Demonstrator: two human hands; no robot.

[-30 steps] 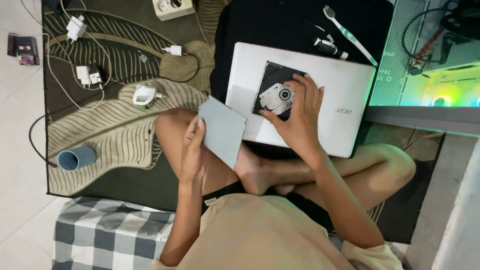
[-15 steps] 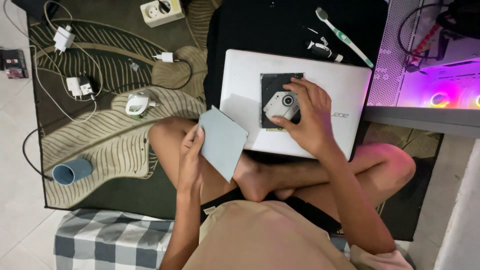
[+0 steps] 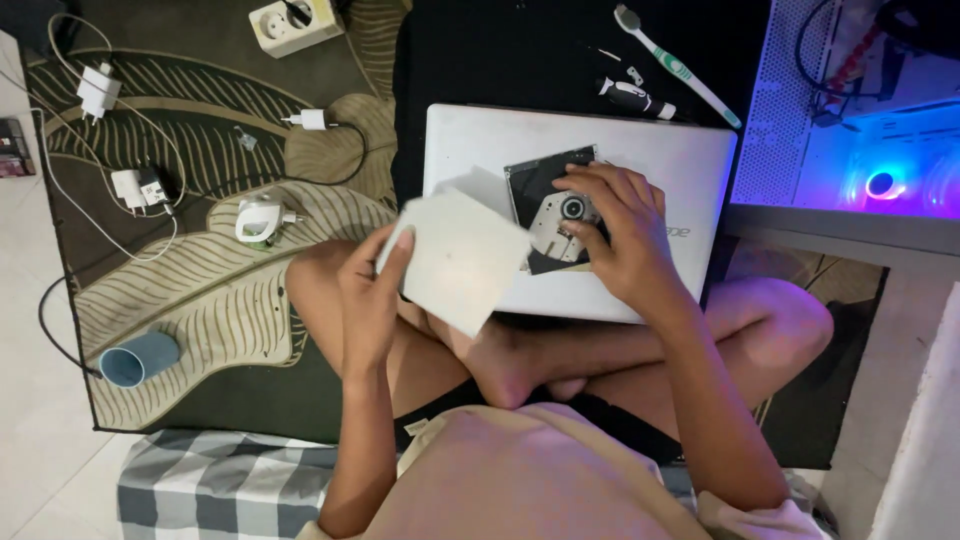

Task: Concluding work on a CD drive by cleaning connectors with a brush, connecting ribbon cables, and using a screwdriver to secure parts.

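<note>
I see my left hand (image 3: 368, 300) gripping a pale square panel (image 3: 455, 258) over my knee, while my right hand (image 3: 615, 240) curls around the dark optical drive (image 3: 548, 205) lying on the white closed laptop (image 3: 660, 170).

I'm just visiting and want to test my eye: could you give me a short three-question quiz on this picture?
1. True or false: the left hand holds a pale flat square panel.
2. The right hand rests on: A) the blue cup, B) the disc drive on the white laptop, C) the toothbrush.
3. What colour is the cup?

Key: 1 true; 2 B; 3 blue.
</note>
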